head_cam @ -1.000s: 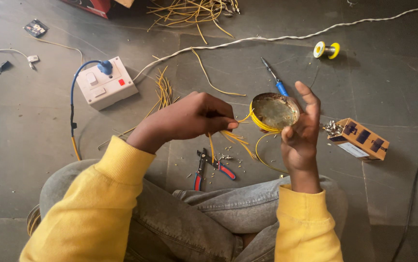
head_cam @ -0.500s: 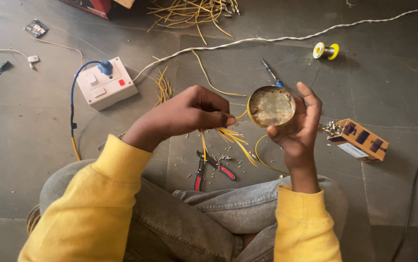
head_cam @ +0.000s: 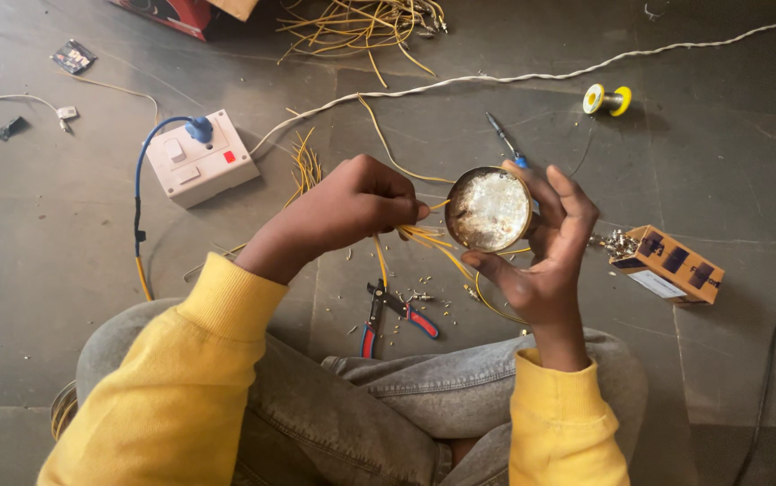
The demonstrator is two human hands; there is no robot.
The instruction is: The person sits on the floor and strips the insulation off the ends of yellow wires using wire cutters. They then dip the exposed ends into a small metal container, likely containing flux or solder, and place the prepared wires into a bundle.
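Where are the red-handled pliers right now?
In the head view the red-handled pliers lie open on the floor, just below and between the left hand and the right hand, in front of the knees.

**One head-worn view, straight down over the lap**

Only one camera shows here, worn on the person's head and facing almost straight down at the grey floor [head_cam: 64, 297]. It sits close above the round tin [head_cam: 488, 209], which lies near the frame's centre. Below the tin are knees and yellow sleeves; above it, floor clutter reaches the top edge.
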